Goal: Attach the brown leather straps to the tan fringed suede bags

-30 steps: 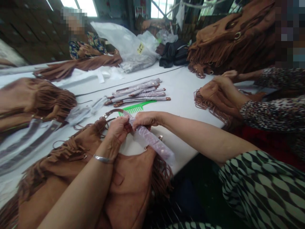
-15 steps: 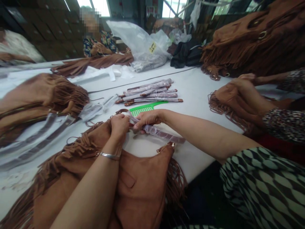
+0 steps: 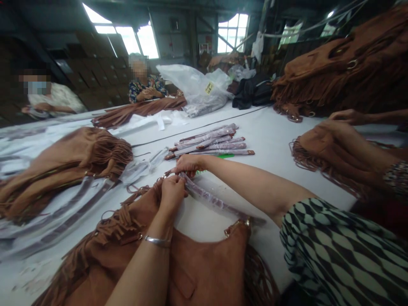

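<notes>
Strap (image 3: 216, 200) wrapped in clear film, pinched at its near end between the left hand (image 3: 173, 192) and the right hand (image 3: 188, 163); both grips are clenched on it, the left from below with fingers curled over the wrapped end, the right from above with fingertips pressed on the film. The hands meet at the point where the strap joins the ring at the upper left corner of the fringed bag (image 3: 191, 263). From there the strap runs rightward and toward the viewer, ending near the metal ring (image 3: 237, 223) on the bag's opposite corner. Judged from the grips, the step in hand is the working of the film at the strap's end by the ring; the next move calls for a fine pinch on thin, slippery film without dragging the strap off the bag. The strap appears narrow, brownish beneath a glossy, pale lilac film. The bag is tan suede with long fringe and lies flat on the white surface (image 3: 274, 140), directly before the person. Beyond the hands lie a row of wrapped straps (image 3: 210, 142) and a green comb (image 3: 225, 156), partly hidden by the right forearm. A co-worker's hand (image 3: 331, 136) rests on another bag at right
</notes>
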The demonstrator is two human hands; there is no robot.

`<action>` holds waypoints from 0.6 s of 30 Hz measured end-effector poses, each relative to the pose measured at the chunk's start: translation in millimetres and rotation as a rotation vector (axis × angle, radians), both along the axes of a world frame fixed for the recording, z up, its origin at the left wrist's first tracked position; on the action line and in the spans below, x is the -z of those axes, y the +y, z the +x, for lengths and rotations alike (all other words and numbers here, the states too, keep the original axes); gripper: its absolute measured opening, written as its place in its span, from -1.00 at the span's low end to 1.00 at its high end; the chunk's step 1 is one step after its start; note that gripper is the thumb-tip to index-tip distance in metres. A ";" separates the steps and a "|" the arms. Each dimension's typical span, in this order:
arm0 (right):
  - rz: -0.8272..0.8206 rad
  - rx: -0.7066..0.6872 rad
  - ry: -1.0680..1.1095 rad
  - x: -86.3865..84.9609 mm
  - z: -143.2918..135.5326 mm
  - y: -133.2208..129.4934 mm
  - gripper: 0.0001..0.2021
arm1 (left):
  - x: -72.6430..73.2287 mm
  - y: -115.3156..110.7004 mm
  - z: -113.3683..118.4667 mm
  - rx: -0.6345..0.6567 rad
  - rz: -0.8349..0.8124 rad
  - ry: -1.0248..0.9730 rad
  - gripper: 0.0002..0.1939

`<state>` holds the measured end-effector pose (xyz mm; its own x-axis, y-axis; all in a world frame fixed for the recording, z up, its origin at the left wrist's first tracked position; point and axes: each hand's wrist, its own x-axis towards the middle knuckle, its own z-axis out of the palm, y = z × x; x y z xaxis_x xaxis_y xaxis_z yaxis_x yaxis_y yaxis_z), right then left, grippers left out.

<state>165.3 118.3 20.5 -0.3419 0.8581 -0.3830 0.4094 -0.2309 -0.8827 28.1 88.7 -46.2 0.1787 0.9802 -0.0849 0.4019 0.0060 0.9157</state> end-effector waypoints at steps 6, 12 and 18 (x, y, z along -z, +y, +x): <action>0.083 0.007 -0.174 -1.6 -6.3 0.6 -0.67 | 4.7 9.5 0.8 -0.140 0.059 -0.046 -0.75; 0.153 -0.009 -0.417 3.2 -4.2 -6.9 -0.72 | -3.2 3.0 10.3 -0.010 -0.018 -0.168 -0.82; 0.677 0.106 -0.442 -54.4 -0.7 -31.4 -0.72 | -5.8 6.5 19.0 -0.021 -0.052 -0.150 -0.79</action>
<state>164.7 87.0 74.9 -0.1844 0.9713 0.1500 0.7586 0.2377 -0.6066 47.1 95.2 -40.4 0.1730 0.9789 -0.1090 0.2596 0.0614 0.9638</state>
